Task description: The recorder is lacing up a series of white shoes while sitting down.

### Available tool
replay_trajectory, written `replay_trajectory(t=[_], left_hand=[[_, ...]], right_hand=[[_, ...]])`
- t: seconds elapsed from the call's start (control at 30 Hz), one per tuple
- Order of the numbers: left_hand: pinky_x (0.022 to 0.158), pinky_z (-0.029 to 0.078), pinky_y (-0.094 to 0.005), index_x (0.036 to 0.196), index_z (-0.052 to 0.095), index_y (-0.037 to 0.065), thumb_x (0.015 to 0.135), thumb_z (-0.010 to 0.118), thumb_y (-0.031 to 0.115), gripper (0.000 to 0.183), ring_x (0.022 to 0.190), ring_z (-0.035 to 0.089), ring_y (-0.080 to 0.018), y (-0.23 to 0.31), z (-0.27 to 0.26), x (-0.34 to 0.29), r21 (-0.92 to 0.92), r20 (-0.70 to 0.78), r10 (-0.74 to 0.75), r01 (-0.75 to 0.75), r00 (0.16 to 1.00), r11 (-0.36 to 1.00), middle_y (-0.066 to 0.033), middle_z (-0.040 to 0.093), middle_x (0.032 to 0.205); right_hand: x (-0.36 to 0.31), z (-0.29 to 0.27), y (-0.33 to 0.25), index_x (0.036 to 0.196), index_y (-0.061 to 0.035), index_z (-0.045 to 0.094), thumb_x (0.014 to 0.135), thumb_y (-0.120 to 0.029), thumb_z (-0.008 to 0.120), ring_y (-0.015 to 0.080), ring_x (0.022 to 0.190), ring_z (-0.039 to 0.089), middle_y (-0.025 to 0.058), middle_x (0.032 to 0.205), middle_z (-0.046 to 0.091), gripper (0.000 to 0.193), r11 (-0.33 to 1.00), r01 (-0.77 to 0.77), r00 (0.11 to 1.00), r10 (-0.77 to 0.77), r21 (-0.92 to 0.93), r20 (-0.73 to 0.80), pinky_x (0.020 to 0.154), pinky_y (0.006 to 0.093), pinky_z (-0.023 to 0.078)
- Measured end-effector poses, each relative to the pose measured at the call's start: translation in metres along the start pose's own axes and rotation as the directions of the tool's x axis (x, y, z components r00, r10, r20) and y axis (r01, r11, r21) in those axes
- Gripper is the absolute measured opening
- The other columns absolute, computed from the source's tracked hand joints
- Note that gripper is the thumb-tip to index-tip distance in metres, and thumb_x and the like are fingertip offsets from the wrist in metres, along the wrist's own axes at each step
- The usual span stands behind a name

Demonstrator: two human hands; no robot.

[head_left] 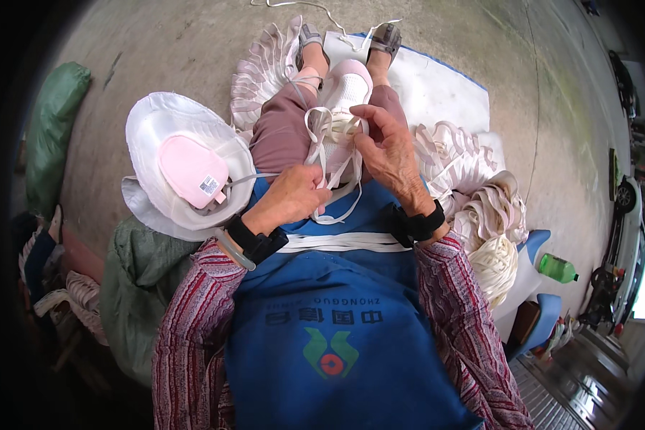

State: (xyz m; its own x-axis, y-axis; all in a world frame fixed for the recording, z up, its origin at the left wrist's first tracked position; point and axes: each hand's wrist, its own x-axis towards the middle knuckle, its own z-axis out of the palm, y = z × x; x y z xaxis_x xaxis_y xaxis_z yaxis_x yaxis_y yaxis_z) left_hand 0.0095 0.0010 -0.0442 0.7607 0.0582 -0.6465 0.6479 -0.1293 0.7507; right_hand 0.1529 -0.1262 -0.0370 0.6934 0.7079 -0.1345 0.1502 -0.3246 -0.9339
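Note:
A white and pale pink shoe upper [350, 86] lies lengthwise between my knees, its toe pointing away from me. Loops of white shoelace [345, 213] hang over its opening. My left hand [292, 195] is closed in a pinch on the lace at the near left side. Over the eyelets on the right, the thumb and forefinger of my right hand [390, 153] come together on another part of the lace. A bundle of white laces [344, 243] lies across my blue apron [322, 308]. Black bands circle both wrists.
At left stands a white pouch-like container [150, 129] holding a pink padded piece [190, 168]. Stacked uppers lie at far left [256, 82] and right [455, 154], beside a lace bundle [494, 271]. Green sacks [59, 136], a green bottle [557, 268] and a blue chair [541, 326] stand around.

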Motion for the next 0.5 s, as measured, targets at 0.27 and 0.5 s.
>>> replay_trajectory(t=[0.27,0.5], left_hand=[[0.047,0.046,-0.0272,0.083,0.058,0.000,0.081,0.059,0.010,0.011,0.054,0.059,-0.0129,0.008,-0.008,-0.016,0.137,0.034,0.027,-0.031,0.999,0.990,-0.0073,0.062,0.064],[0.058,0.047,-0.0321,0.082,0.059,-0.002,0.079,0.058,0.017,0.019,0.060,0.065,-0.0228,0.000,-0.007,-0.027,0.076,-0.064,0.012,-0.007,0.998,0.997,-0.0127,0.065,0.066]], right_hand=[[0.026,0.005,0.010,0.103,-0.0009,0.064,0.085,-0.010,0.053,0.0184,0.074,0.063,0.0099,0.078,0.065,0.023,0.961,0.127,0.992,-0.116,-0.245,0.056,0.069,0.0283,0.050],[0.044,0.001,0.008,0.093,-0.0015,0.067,0.079,-0.013,0.052,0.0209,0.065,0.064,0.0145,0.069,0.065,0.024,0.979,-0.205,0.974,0.203,0.012,0.097,0.065,0.0308,0.051]])
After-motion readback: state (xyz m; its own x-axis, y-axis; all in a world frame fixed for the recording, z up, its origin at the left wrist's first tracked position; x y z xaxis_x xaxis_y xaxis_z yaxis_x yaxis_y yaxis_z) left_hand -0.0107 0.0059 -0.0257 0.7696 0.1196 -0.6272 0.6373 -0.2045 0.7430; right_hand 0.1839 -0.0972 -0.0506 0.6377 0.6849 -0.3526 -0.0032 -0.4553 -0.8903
